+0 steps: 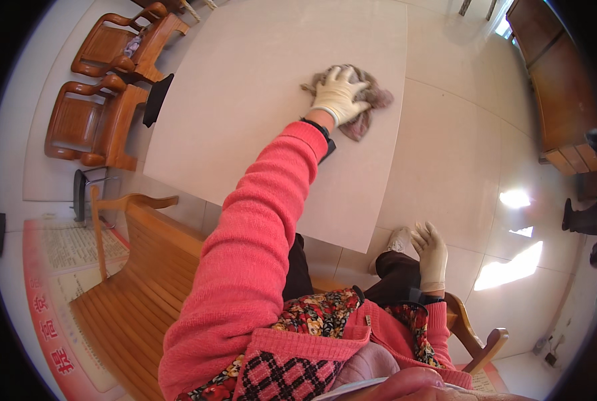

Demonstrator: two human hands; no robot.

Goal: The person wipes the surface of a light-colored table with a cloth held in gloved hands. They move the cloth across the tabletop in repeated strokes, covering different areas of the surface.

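My left hand, in a pale glove with a dark band at the wrist, presses down on a crumpled grey-brown cloth. Its fingers are spread over the cloth and hold it against the pale tabletop, near the right edge. Beyond the table's near right corner, my right hand hangs in the air beside my knee. It wears a similar glove, its fingers are stretched out and nothing is in it.
A slatted wooden bench is around me. Wooden armchairs line the left side. At the right stands a brown wooden cabinet. My shoe rests on the tiled floor, which has bright sun patches.
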